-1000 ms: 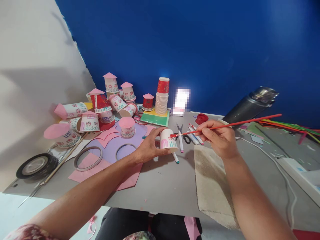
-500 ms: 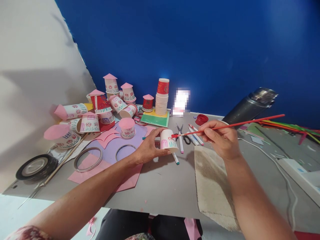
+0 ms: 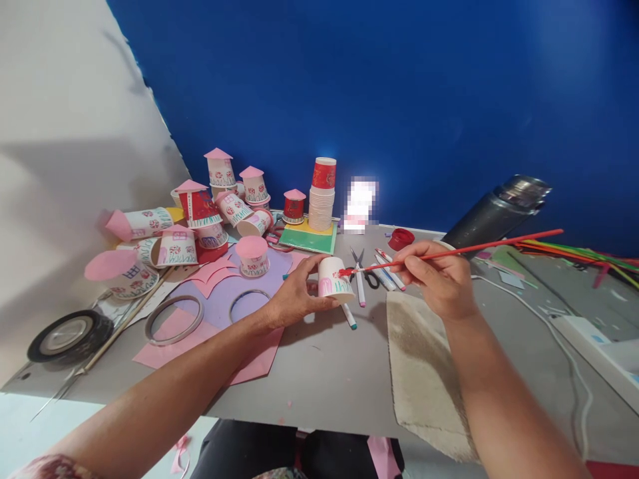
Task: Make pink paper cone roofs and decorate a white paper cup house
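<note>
My left hand point(image 3: 301, 293) grips a white paper cup point(image 3: 333, 279) turned mouth down, thumb at its rim and fingers near its base. Green strokes, a pink shape and red marks decorate the cup's side. Between the fingers of my right hand point(image 3: 439, 279) is a thin red paintbrush point(image 3: 479, 249), its red-coated tip against the cup's side. Beneath and behind the cup lie several white markers point(image 3: 359, 289) and a pair of scissors point(image 3: 370, 278). A small red paint pot point(image 3: 402, 238) stands behind my right hand.
Decorated cups with pink paper roofs point(image 3: 218, 166) crowd the back left. A cup stack point(image 3: 322, 206) stands on a green and yellow pad point(image 3: 307, 239). Tape rolls point(image 3: 174, 320) lie at left. A cloth point(image 3: 419, 366), dark flask point(image 3: 492, 213), white cable point(image 3: 554, 326) and power strip point(image 3: 602, 356) occupy the right.
The brush tip has shifted slightly left and down on the cup's side, with the red mark there looking larger. Both hands keep their grips; the whole view has moved a little.
</note>
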Available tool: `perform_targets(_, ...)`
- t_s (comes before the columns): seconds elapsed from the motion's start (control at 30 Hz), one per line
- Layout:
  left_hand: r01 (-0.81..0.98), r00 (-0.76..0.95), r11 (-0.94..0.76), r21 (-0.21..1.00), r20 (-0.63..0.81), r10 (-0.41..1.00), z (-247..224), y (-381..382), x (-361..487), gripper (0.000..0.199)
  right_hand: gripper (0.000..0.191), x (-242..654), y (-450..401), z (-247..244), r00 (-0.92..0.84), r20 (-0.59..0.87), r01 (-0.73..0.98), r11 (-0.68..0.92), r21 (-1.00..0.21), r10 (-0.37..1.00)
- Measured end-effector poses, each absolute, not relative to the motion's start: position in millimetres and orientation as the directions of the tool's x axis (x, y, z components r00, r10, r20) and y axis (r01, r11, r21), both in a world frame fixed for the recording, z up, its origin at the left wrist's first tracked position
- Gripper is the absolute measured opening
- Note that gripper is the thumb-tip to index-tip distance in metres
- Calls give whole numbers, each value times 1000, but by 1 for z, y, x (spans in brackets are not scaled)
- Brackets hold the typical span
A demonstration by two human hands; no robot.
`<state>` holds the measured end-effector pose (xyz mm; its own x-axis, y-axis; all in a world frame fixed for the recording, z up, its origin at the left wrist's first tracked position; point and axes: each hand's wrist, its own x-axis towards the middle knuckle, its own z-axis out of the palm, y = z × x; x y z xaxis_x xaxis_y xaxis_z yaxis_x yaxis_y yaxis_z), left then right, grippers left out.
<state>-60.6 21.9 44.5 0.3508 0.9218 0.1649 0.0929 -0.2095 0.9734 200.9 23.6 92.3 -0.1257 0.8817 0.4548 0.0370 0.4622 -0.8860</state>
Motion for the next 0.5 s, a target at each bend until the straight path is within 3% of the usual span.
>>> perform_targets(0.17,-11,368,-206,979,195,909,45,21,-59,79,16,203,26,94,-63,479,-30,478,-878,876)
perform_targets(0.5,-103,381,-193,976,218,899,36,24,-59,76,17,204,27,93,-14,498,3,498,-867,867)
